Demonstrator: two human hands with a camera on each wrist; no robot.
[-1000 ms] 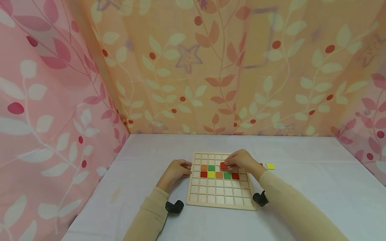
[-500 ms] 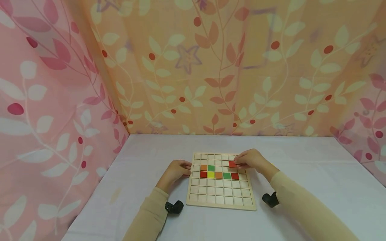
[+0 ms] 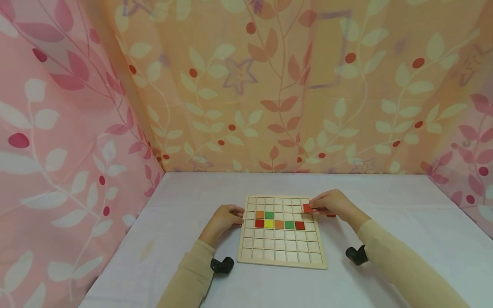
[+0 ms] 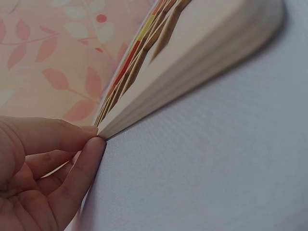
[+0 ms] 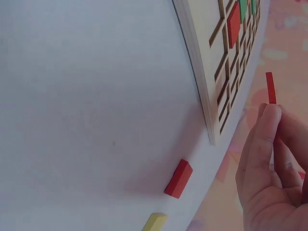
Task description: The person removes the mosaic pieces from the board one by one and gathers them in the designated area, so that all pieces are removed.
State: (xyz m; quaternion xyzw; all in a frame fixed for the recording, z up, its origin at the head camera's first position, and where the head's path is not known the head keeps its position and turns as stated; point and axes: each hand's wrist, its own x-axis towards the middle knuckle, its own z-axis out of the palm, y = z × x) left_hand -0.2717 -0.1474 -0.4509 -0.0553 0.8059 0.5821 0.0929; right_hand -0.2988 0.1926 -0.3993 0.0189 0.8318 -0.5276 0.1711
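A wooden grid board lies on the table, with two adjoining rows of coloured square tiles in its cells. The farther row has an orange tile and a green tile; the nearer one runs red, yellow, orange, green, red. My left hand pinches the board's left edge between thumb and finger, as the left wrist view shows. Over the board's right side, my right hand pinches a red tile by its edge. The right wrist view has that tile raised above the board.
Right of the board, another red tile and a yellow tile lie on the white tablecloth. Patterned cloth hangs behind the table and at its sides. Each wrist carries a black camera.
The right hand has moved rightward across the board with the red tile, from near the middle columns to the right edge. The left hand has stayed at the board's left edge.
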